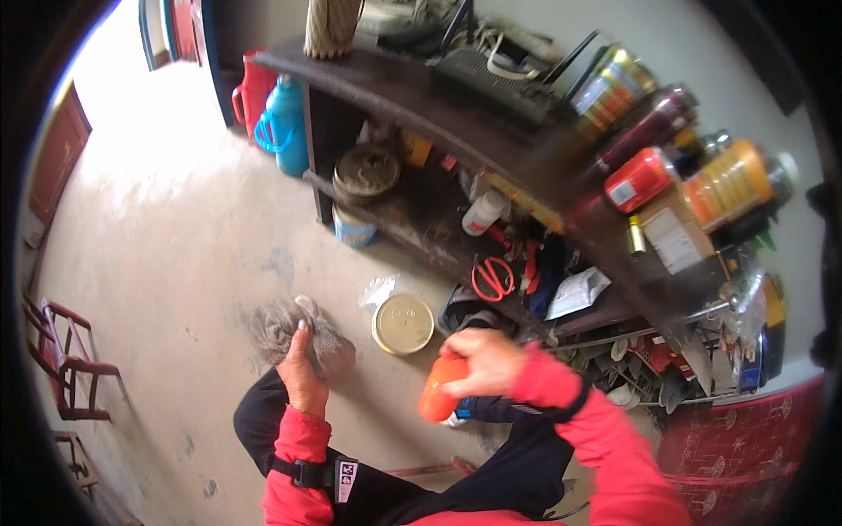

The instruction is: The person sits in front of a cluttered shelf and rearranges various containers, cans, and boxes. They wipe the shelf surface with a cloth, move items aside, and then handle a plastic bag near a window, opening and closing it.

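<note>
My left hand (306, 378) grips a grey-brown cloth rag (283, 329), thumb on top, out over the floor. In my right hand (483, 361) is an orange bottle or canister (442, 388), held tilted above the floor by my right shin. Between the hands, a little farther out, stands a round tin with a pale gold lid (402, 324). A scrap of clear plastic (379, 289) lies behind it. To the right of the tin is a dark open container (460, 309), partly hidden by the shelf and my right hand.
A dark wooden shelf unit (421, 121) runs along the right, crowded with jars, a red can (639, 179), red-handled scissors (492, 279) and a white bottle (483, 214). Blue (289, 128) and red (255, 89) thermos flasks stand at its far end. A wooden chair (72, 361) is at left.
</note>
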{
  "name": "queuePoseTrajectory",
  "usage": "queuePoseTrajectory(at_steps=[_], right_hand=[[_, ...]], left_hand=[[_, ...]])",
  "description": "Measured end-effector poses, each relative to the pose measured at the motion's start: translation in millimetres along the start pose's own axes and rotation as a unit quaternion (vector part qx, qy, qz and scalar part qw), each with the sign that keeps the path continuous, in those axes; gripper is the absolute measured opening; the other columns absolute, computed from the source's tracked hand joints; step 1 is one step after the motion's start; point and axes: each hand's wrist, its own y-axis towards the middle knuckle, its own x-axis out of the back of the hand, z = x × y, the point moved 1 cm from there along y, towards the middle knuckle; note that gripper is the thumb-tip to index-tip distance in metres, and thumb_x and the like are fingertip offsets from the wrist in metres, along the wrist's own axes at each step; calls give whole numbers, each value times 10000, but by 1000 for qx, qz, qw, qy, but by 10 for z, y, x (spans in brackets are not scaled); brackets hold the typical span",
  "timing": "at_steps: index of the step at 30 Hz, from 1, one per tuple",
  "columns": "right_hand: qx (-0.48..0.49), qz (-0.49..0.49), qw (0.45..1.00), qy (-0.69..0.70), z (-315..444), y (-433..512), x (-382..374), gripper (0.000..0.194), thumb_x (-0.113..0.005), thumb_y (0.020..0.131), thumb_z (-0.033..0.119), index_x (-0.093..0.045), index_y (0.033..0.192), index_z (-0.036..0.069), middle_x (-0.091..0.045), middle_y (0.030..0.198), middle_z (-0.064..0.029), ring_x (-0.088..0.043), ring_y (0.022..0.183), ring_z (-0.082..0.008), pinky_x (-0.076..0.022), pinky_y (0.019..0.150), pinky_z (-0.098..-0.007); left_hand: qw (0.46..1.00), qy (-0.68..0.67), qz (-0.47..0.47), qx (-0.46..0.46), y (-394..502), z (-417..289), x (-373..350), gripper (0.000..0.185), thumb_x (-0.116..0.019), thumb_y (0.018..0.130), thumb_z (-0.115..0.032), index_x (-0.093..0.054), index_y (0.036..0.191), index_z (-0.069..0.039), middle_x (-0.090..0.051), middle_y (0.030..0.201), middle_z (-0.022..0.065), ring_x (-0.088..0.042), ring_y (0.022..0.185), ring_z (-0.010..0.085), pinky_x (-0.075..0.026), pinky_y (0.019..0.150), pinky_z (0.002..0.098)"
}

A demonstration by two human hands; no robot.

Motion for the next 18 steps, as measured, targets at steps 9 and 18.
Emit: queuePoseTrajectory(at_steps=[9, 18], right_hand=[[36, -295, 935, -191, 549, -686, 2591, 350, -718, 644, 140, -566, 922, -7, -596, 825, -66, -570, 768, -133, -475, 709, -282], [-243, -337, 889, -194, -782, 47, 3348, 345, -693, 672, 216, -612, 940, 14, -632, 816, -133, -611, 767, -222, -467, 711, -335]], left_hand=[[999, 1, 4, 32, 14, 205, 11, 294, -641, 776, -108, -530, 1041, -46, -571, 924, 24, -553, 824, 150, -461, 722, 295], [1000, 11, -5, 11, 41, 182, -68, 315, -645, 768, -82, -528, 1057, -37, -576, 946, 32, -558, 840, 154, -459, 745, 288]])
